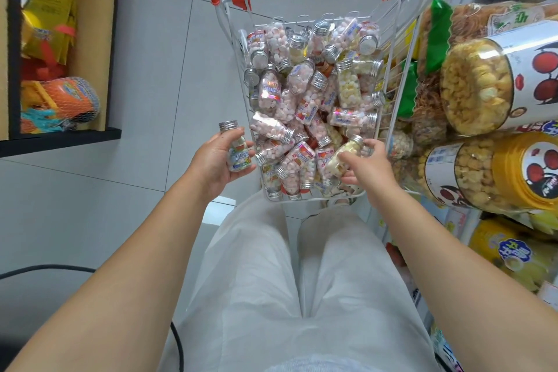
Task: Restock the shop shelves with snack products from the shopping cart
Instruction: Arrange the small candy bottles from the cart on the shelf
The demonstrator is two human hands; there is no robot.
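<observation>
A white wire shopping cart [229, 27] with red corner caps stands in front of me, filled with several small clear candy bottles [305, 100] with silver screw caps. My left hand [211, 163] grips one upright bottle [238, 151] just outside the cart's left side. My right hand [368, 166] reaches into the cart's near right corner and holds a bottle of pale yellow candies [344, 154], lying tilted above the pile.
Shelves on the right carry big clear tubs of puffed snacks [477, 81] and green-topped bags [437, 33], close against the cart. A low shelf at left [60, 136] holds netted toys and yellow packs. Grey tiled floor lies between. A black cable [178, 341] runs near my legs.
</observation>
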